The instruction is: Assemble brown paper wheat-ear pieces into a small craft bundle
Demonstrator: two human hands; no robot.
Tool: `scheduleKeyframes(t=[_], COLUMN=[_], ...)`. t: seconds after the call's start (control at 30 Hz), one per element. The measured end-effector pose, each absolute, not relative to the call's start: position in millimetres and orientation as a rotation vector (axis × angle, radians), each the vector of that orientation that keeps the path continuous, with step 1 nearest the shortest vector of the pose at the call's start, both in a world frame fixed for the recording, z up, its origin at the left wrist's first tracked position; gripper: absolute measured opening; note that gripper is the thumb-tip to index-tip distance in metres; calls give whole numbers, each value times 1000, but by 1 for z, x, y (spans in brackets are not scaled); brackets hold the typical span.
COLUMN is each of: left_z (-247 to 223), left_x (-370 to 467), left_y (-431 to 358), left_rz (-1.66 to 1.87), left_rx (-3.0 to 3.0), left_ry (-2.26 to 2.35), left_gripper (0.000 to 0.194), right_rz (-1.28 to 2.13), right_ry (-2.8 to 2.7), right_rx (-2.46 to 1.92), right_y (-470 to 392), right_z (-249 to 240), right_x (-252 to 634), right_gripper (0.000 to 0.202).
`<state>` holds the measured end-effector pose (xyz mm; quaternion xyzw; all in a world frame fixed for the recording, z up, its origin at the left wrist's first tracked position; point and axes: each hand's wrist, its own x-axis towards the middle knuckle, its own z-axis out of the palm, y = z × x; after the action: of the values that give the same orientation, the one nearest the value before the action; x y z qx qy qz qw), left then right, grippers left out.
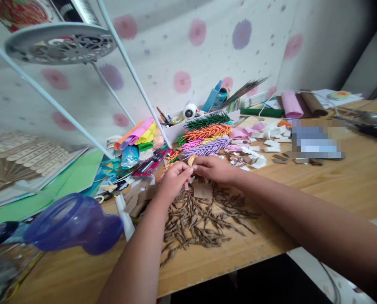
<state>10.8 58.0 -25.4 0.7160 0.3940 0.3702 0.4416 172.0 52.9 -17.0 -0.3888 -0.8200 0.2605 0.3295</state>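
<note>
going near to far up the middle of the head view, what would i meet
Brown twists → the two hands side by side, left hand and right hand → purple sprig → orange sprig → dark green sprig → flowered wall.

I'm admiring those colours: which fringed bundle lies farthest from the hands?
The dark green bundle, backmost; the orange bundle and purple bundle lie nearer the right hand.

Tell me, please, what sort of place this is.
Probably a craft desk, perhaps at home: coloured rolls, scraps and brown twists lie on it.
</note>
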Motion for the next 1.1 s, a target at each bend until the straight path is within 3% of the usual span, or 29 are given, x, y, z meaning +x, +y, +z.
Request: scheduleKeyframes(t=[0.13,0.4,0.83,1.1], left_z=[-27,-28,-35,-30], left_x=[10,11,14,15], left_y=[60,61,62,59], left_rz=[938,891,997,988], left_rx=[1793,2042,2104,1837], left_ry=[957,1078,1131,1027], left_gripper=[16,6,13,15], right_rz=[678,988,910,813], right_ry=[-2110,-1986,-2018,-1952], right_rx=[-1038,-1139,-1265,-1189], right_y=[53,59,55,55], right_z=[-15,-24,-23,-21], right_x=[170,166,163,165], right_gripper=[17,24,23,19])
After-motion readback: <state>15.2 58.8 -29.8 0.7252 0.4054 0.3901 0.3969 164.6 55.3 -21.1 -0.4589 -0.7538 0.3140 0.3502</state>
